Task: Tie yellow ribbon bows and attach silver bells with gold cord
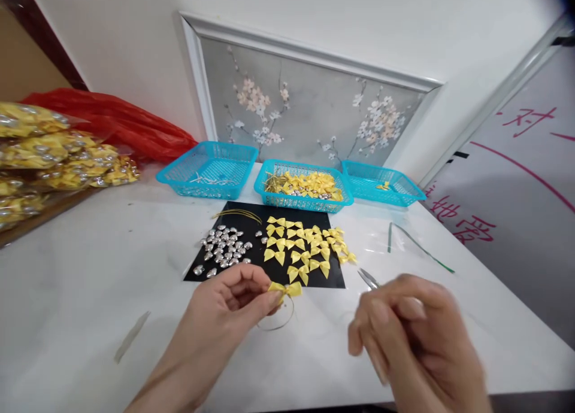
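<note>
Pinched between the thumb and fingers of my left hand [233, 308] is a yellow ribbon bow [287, 289], with a thin wire loop [287, 323] hanging below it. My right hand [413, 335] is raised to the right, slightly blurred, with fingers curled and thumb against them; whatever they hold, if anything, is hidden. Just beyond it shows the pointed metal tip of a tool [368, 278]; I cannot tell whether the hand touches it. On a black mat [251, 215] lie several silver heart-shaped beads [224, 245], several yellow bows [296, 243] and gold wire ties [238, 213].
Behind the mat stand a left blue basket [193, 188] with white strips, a middle blue basket [305, 205] of bows and beads, and a right blue basket [381, 194]. Bagged bows [58, 149] sit at left. A green strip [422, 248] and a pale strip [131, 336] lie on the table.
</note>
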A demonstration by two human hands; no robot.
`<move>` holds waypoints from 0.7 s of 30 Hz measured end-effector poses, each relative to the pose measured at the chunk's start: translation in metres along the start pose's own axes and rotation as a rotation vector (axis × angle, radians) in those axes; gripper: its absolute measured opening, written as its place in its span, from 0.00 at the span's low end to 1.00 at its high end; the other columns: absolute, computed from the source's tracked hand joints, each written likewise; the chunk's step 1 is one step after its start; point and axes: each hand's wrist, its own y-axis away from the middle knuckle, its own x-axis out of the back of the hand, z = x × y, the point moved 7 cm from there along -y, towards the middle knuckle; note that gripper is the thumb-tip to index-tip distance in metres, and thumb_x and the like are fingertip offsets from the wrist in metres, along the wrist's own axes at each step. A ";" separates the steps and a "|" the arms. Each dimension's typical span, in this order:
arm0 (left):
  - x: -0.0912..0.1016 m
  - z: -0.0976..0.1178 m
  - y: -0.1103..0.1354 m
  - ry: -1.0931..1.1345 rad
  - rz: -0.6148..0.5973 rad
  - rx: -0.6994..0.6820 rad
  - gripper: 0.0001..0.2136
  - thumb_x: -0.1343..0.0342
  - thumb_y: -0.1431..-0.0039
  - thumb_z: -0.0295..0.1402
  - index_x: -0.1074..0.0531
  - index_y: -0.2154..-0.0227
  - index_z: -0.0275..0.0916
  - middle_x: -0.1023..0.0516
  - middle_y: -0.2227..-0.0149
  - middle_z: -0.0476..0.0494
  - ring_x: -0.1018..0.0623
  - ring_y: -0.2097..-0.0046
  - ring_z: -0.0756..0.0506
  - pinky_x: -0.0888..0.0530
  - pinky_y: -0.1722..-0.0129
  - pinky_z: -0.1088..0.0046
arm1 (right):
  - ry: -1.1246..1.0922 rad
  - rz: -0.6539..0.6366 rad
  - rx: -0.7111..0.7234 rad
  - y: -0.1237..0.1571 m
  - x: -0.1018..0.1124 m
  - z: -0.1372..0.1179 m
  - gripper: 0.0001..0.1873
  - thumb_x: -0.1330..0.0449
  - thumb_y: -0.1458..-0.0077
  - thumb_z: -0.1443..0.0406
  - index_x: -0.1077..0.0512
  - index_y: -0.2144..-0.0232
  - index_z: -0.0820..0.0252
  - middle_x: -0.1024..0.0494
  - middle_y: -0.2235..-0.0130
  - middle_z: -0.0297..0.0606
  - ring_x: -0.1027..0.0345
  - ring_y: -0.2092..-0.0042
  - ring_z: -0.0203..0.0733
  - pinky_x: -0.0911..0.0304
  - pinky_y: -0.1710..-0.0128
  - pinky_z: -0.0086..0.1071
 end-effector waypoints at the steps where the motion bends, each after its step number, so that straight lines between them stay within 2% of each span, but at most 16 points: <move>1: -0.001 0.001 0.003 0.023 -0.016 0.023 0.08 0.35 0.52 0.35 0.29 0.74 0.40 0.26 0.74 0.50 0.28 0.70 0.49 0.31 0.71 0.78 | -0.001 -0.010 -0.024 -0.002 -0.006 0.005 0.07 0.50 0.36 0.67 0.33 0.65 0.54 0.33 0.78 0.30 0.35 0.80 0.33 0.39 0.83 0.26; 3: -0.002 0.003 0.006 0.065 -0.022 0.051 0.08 0.35 0.52 0.34 0.29 0.75 0.39 0.27 0.75 0.51 0.29 0.71 0.50 0.32 0.72 0.79 | 0.047 -0.074 -0.044 -0.005 -0.020 0.012 0.07 0.49 0.38 0.65 0.31 0.66 0.57 0.32 0.76 0.32 0.35 0.77 0.34 0.40 0.81 0.26; 7: -0.001 0.002 0.008 0.067 -0.014 0.047 0.08 0.35 0.52 0.36 0.28 0.74 0.41 0.27 0.74 0.51 0.29 0.70 0.50 0.30 0.70 0.79 | 0.221 -0.171 0.032 -0.004 -0.041 0.012 0.05 0.45 0.42 0.67 0.29 0.67 0.58 0.31 0.73 0.33 0.38 0.75 0.34 0.41 0.77 0.27; 11: 0.001 -0.001 0.006 -0.013 0.010 -0.011 0.08 0.35 0.52 0.37 0.28 0.74 0.43 0.26 0.74 0.52 0.27 0.69 0.49 0.28 0.69 0.78 | 0.300 -0.219 0.059 -0.003 -0.052 0.012 0.07 0.46 0.44 0.71 0.29 0.69 0.59 0.32 0.73 0.33 0.39 0.75 0.33 0.45 0.77 0.27; 14: 0.001 0.002 0.006 -0.097 0.027 -0.058 0.08 0.34 0.54 0.37 0.27 0.76 0.43 0.25 0.75 0.51 0.26 0.71 0.48 0.28 0.71 0.79 | 0.356 -0.205 0.115 -0.003 -0.055 0.010 0.08 0.48 0.43 0.73 0.32 0.72 0.60 0.35 0.74 0.32 0.41 0.76 0.33 0.48 0.79 0.27; 18: -0.005 0.007 0.007 -0.121 -0.090 -0.034 0.07 0.35 0.52 0.37 0.26 0.75 0.42 0.24 0.75 0.50 0.26 0.70 0.48 0.28 0.71 0.78 | 0.465 -0.113 0.216 -0.002 -0.053 0.003 0.10 0.52 0.41 0.72 0.34 0.71 0.59 0.36 0.73 0.34 0.42 0.75 0.35 0.47 0.78 0.29; 21: -0.007 0.007 0.008 -0.012 -0.164 0.049 0.07 0.36 0.51 0.37 0.27 0.74 0.42 0.24 0.73 0.49 0.25 0.68 0.48 0.27 0.68 0.78 | 0.424 -0.149 0.179 -0.006 -0.050 0.004 0.09 0.51 0.40 0.71 0.33 0.70 0.59 0.34 0.72 0.34 0.39 0.74 0.35 0.44 0.76 0.28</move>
